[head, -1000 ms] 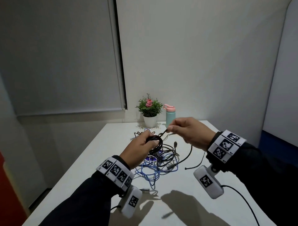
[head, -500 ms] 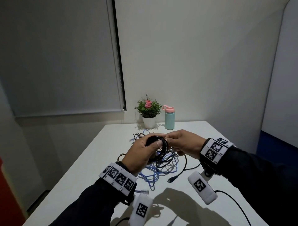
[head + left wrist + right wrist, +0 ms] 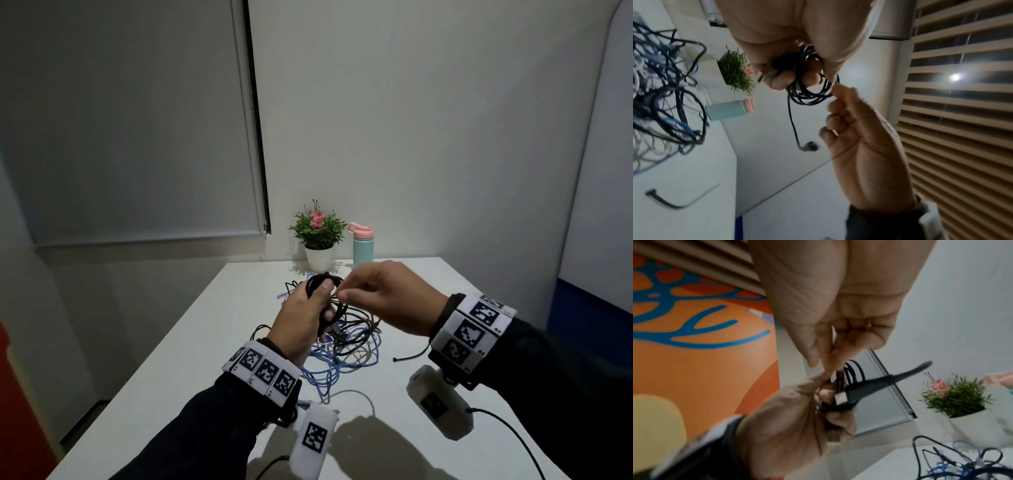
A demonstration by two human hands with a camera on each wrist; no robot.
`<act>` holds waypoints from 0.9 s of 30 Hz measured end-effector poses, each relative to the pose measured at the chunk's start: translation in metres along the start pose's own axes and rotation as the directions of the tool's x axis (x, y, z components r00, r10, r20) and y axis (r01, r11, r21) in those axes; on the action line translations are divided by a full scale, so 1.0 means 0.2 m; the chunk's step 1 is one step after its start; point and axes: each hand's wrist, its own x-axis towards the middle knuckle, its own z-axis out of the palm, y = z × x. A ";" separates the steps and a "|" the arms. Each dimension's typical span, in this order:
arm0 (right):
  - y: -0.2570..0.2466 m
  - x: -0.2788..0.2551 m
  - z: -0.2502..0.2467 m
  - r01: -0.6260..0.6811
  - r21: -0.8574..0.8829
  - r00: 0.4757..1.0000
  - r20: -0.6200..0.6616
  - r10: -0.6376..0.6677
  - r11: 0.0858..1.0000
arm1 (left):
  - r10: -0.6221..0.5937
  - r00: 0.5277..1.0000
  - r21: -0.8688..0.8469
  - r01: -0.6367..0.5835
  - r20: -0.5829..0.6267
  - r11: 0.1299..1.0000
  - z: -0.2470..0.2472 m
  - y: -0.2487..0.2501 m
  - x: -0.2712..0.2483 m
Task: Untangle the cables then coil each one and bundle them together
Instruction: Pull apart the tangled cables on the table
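My left hand [image 3: 320, 303] holds a small coil of black cable [image 3: 322, 282] above the table, its thumb over the loops. My right hand [image 3: 339, 291] pinches a strand at the coil's right side. In the left wrist view the coil [image 3: 809, 94] sits in the curled left fingers [image 3: 785, 79], the right fingertip [image 3: 839, 91] touches its rim, and a short tail with a plug [image 3: 809, 146] hangs below. The right wrist view shows a black plug [image 3: 859, 391] beside the loops. A tangle of black and blue cables [image 3: 352, 342] lies on the white table [image 3: 212, 342] under the hands.
A potted plant [image 3: 318, 236] and a teal bottle with a pink lid [image 3: 362, 245] stand at the table's far edge. A loose black cable end [image 3: 411, 356] lies under my right wrist. The wrist cameras' leads trail over the near table.
My right hand, which had drawn the strand out to the right, came back to the coil and laid it on. Both hands rose a little; the free tail is shorter.
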 end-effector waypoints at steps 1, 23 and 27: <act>-0.01 -0.01 0.01 0.033 -0.117 0.999 0.044 -0.028 0.993 | -0.010 1.000 -0.058 0.010 0.011 0.998 0.01 0.00 -0.01; 0.05 -0.04 0.16 -0.248 0.408 0.966 0.040 0.254 0.879 | -0.061 0.960 -0.077 0.085 0.274 0.993 -0.10 0.07 -0.03; 0.05 -0.06 0.16 -0.275 0.315 0.960 0.148 0.239 0.909 | -0.167 0.930 0.094 0.144 0.326 0.985 -0.14 0.05 -0.02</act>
